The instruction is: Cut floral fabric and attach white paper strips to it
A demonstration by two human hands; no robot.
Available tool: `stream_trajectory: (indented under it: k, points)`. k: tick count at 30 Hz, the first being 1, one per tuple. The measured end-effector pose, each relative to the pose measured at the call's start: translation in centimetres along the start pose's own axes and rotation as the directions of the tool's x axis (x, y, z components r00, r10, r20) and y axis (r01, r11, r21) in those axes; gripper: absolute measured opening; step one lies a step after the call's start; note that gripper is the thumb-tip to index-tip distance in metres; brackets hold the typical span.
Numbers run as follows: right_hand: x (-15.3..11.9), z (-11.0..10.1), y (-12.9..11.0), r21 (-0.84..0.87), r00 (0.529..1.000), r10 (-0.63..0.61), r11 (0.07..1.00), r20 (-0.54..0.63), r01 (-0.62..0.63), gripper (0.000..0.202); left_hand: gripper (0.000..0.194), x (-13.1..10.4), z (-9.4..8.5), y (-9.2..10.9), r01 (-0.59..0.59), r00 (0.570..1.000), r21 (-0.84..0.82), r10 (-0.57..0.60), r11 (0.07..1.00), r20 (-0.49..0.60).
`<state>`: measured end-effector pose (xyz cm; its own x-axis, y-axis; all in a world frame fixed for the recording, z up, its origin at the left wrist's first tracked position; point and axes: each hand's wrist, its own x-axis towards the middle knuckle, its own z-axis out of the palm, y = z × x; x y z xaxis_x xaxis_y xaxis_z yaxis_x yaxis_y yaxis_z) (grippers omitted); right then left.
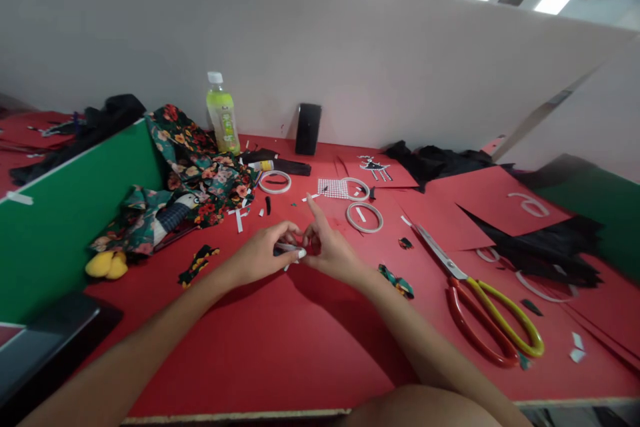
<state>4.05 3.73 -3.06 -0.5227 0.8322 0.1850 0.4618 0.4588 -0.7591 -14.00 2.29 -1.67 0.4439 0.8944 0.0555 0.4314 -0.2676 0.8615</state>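
Two bare hands meet above a red tabletop (240, 360). The left hand's (260, 255) grip pinches a small dark strip (284, 249), its long axis running roughly nine to three o'clock. The right hand (331, 252) is just beside, at three o'clock, index finger towards eleven; whether its curled grip touches the strip, I cannot tell. Red-and-yellow-handled scissors (457, 275) lie well apart, towards four o'clock.

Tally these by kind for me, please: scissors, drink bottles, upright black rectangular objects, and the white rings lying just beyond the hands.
White rings: 3
Scissors: 1
Drink bottle: 1
Upright black rectangular object: 1
Total: 6
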Motion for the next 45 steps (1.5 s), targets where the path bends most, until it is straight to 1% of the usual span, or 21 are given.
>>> stream_trajectory:
  k: [5,7,9,11,13,16,19,22,26,30,35,39,42,45]
  points:
    - [-0.1,-0.1,-0.7,-0.158,0.999,0.010,0.987,-0.039,-0.016,0.104,0.019,0.3,0.3,-0.2,0.025,0.998,-0.049,-0.027,0.998,-0.057]
    - [-0.2,-0.1,-0.8,-0.184,0.998,-0.015,0.983,-0.065,0.003,0.101,0.018,0.4,0.5,-0.4,0.019,0.995,-0.110,-0.030,0.994,-0.100]
    - [-0.2,-0.1,-0.8,-0.199,0.995,-0.051,0.980,-0.091,0.032,0.100,0.017,0.6,0.6,-0.6,0.026,0.992,-0.186,-0.049,0.982,-0.120]
    - [-0.2,-0.2,-0.8,-0.210,0.992,-0.074,0.976,-0.106,0.051,0.099,0.017,0.6,0.6,-0.7,0.036,0.991,-0.245,-0.067,0.969,-0.119]
    - [-0.3,-0.2,-0.7,-0.214,0.991,-0.079,0.975,-0.106,0.055,0.099,0.016,0.6,0.4,-0.7,0.033,0.992,-0.260,-0.062,0.965,-0.105]
    - [-0.3,-0.2,-0.7,-0.215,0.994,-0.062,0.976,-0.090,0.042,0.100,0.016,0.5,-0.1,-0.8,0.022,0.999,-0.231,-0.031,0.973,-0.036]
    - [-0.2,-0.3,-0.7,-0.227,0.994,-0.058,0.973,-0.093,0.035,0.102,0.020,0.3,-0.6,-0.9,0.000,1.000,-0.160,0.002,0.987,0.016]
    - [-0.2,-0.4,-0.6,-0.239,0.994,-0.058,0.970,-0.096,0.034,0.105,0.021,0.1,-0.9,-0.7,-0.022,0.999,-0.074,0.025,0.997,0.037]
    - [-0.2,-0.4,-0.5,-0.225,0.996,-0.054,0.974,-0.076,0.036,0.107,0.022,-0.1,-1.1,-0.4,-0.028,0.998,-0.008,0.028,1.000,0.049]
    - [-0.2,-0.4,-0.4,-0.229,0.996,-0.059,0.973,-0.073,0.041,0.108,0.021,0.0,-1.0,-0.4,-0.033,0.998,0.011,0.032,0.999,0.045]
    - [-0.2,-0.3,-0.3,-0.230,0.991,-0.077,0.972,-0.106,0.051,0.104,0.026,0.2,-0.7,-0.8,0.023,0.999,-0.097,-0.026,0.995,-0.026]
    - [-0.2,-0.2,-0.2,-0.247,0.982,-0.104,0.967,-0.158,0.062,0.095,0.035,0.5,-0.6,-0.7,0.093,0.991,-0.275,-0.115,0.957,-0.066]
    - [-0.3,-0.2,-0.1,-0.257,0.968,-0.131,0.964,-0.212,0.074,0.088,0.045,0.8,-0.6,-0.4,0.139,0.974,-0.427,-0.201,0.893,-0.103]
    - [-0.4,-0.2,-0.4,-0.232,0.953,-0.136,0.970,-0.270,0.072,0.078,0.047,1.0,-0.7,-0.2,0.136,0.943,-0.485,-0.263,0.864,-0.204]
